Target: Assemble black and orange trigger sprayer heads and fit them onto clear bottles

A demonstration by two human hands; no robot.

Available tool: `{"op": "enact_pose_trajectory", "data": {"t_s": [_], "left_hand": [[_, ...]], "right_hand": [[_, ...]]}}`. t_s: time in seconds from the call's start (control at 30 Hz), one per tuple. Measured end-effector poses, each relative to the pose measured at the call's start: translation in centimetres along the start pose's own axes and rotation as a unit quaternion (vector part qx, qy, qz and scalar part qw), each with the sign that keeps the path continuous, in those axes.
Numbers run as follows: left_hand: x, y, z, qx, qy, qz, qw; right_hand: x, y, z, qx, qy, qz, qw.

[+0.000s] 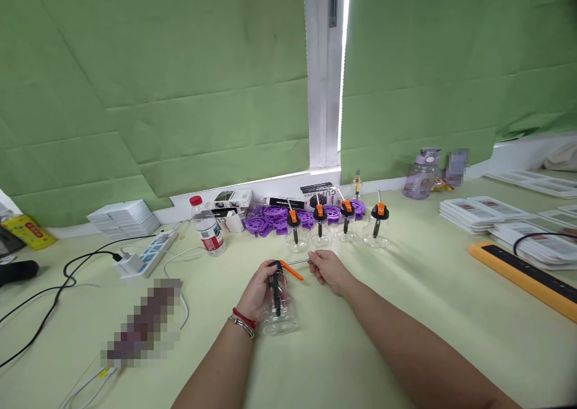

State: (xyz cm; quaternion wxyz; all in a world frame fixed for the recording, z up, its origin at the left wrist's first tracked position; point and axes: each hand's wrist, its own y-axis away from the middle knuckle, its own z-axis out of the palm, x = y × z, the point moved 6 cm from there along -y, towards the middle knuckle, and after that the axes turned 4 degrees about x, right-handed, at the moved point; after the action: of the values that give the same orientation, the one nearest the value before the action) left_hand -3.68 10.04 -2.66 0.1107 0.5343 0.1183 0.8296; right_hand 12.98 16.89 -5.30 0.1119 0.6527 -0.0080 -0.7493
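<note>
My left hand [258, 292] is wrapped round a clear jar [282, 324] with a black top, a black stem inside and an orange lever [293, 270] sticking out to the right. The jar is tilted slightly, close to the table top. A thin metal rod [297, 262] runs rightward from the jar's top, and my right hand [327, 269] pinches its far end. Beyond my hands stand several similar jars [376, 239] in a row, each with a black lid, an orange part and a metal rod pointing up.
Purple plastic parts [265, 221] and cartons [232, 202] lie behind the jars. A red-capped bottle [208, 232] and a power strip [155, 253] with cables are at the left. To the right are white frame stacks [478, 211], a purple bottle [421, 178] and an orange-black bar [523, 277].
</note>
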Motion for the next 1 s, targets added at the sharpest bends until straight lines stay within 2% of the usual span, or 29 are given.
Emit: {"op": "enact_pose_trajectory", "data": {"t_s": [0.1,0.27,0.6,0.9,1.0], "left_hand": [[-0.04,-0.02,-0.04,0.003,-0.001,-0.001,1.0],[0.06,-0.04,-0.05,0.008,0.009,0.002,1.0],[-0.16,-0.05,-0.3,0.007,0.022,-0.008,1.0],[-0.14,0.03,-0.13,0.001,0.021,-0.017,1.0],[-0.15,-0.01,-0.2,0.002,0.018,-0.015,1.0]], "right_hand": [[-0.34,0.1,-0.07,-0.003,-0.007,-0.014,1.0],[0.02,-0.02,-0.17,0.0,0.005,0.014,1.0],[0.2,-0.07,-0.32,0.003,0.014,0.026,1.0],[0.06,0.02,-0.13,0.004,0.038,0.012,0.999],[0.1,-0.15,-0.15,0.013,0.055,-0.016,0.998]]}}
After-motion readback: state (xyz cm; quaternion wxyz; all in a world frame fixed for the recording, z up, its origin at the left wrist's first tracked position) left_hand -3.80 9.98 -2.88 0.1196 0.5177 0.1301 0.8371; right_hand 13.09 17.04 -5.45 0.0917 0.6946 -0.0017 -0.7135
